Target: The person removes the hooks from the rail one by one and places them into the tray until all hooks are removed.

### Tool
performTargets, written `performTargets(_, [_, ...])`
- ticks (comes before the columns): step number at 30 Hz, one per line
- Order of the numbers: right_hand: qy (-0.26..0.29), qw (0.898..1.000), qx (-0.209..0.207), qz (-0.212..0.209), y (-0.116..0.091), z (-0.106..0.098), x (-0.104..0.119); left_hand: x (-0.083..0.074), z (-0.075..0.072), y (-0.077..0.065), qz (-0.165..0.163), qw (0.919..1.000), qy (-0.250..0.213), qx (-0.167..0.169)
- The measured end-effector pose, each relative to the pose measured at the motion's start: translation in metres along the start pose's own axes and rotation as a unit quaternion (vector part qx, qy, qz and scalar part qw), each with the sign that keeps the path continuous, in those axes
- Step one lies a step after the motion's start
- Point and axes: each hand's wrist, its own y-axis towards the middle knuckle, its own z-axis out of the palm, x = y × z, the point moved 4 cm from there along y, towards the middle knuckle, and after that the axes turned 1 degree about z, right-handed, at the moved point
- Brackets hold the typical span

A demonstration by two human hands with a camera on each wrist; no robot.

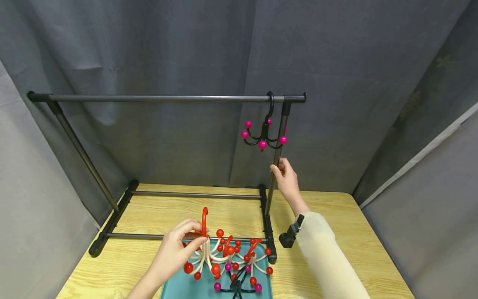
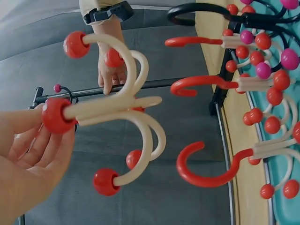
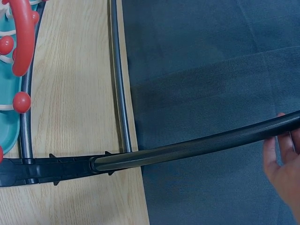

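My left hand (image 1: 177,247) pinches a white multi-arm hook hanger (image 1: 205,251) near the base of its red hook, upright over the tray. In the left wrist view the held hanger (image 2: 105,108) shows curved white arms tipped with red balls, beside the fingers (image 2: 40,145). My right hand (image 1: 286,180) grips the right upright post (image 1: 274,178) of a black rack, thumb in front; in the right wrist view its fingers (image 3: 283,145) curl behind the post (image 3: 211,147). Just above that hand, a black hanger (image 1: 265,133) with pink balls hangs from the top bar (image 1: 160,98).
A teal tray (image 1: 171,288) near the front holds more white-and-red hangers (image 1: 253,261) and a black-and-pink one (image 1: 237,284). The rack's lower rails (image 1: 198,194) and feet (image 1: 112,222) stand on the wooden table (image 1: 328,232). Grey curtains (image 1: 168,54) surround it.
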Motion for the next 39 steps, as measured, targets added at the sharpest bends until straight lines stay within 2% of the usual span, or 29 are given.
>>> performTargets(5, [-0.002, 1.0, 0.0, 0.0, 0.0, 0.0, 0.0, 0.006, 0.005, -0.01, -0.004, 0.9996, -0.001, 0.028])
performTargets(12, [-0.007, 1.0, 0.0, 0.0, -0.001, 0.001, 0.001, 0.017, 0.012, -0.025, -0.034, 0.9956, -0.03, 0.082])
performTargets(18, [-0.002, 1.0, -0.005, 0.001, -0.001, 0.0, 0.002, 0.031, 0.019, -0.035, -0.057, 0.9845, -0.082, 0.144])
performTargets(21, [-0.001, 1.0, -0.004, 0.0, -0.001, 0.001, 0.001, 0.038, 0.023, -0.039, -0.061, 0.98, -0.097, 0.162])
performTargets(26, [-0.005, 1.0, 0.0, 0.002, 0.0, 0.001, 0.0, 0.049, 0.03, -0.047, -0.029, 0.9813, -0.09, 0.168])
performTargets(31, [-0.002, 1.0, -0.001, 0.006, -0.001, -0.001, 0.001, 0.058, 0.037, -0.052, 0.034, 0.9871, -0.067, 0.142])
performTargets(33, [0.0, 1.0, -0.002, 0.005, -0.001, -0.002, 0.001, 0.061, 0.038, -0.053, 0.046, 0.9886, -0.058, 0.131])
performTargets(35, [-0.001, 1.0, -0.003, 0.003, -0.001, -0.003, 0.002, 0.064, 0.039, -0.053, 0.038, 0.9891, -0.056, 0.13])
performTargets(39, [-0.001, 1.0, -0.005, -0.001, -0.001, -0.004, 0.001, 0.068, 0.04, -0.053, -0.001, 0.9867, -0.067, 0.148])
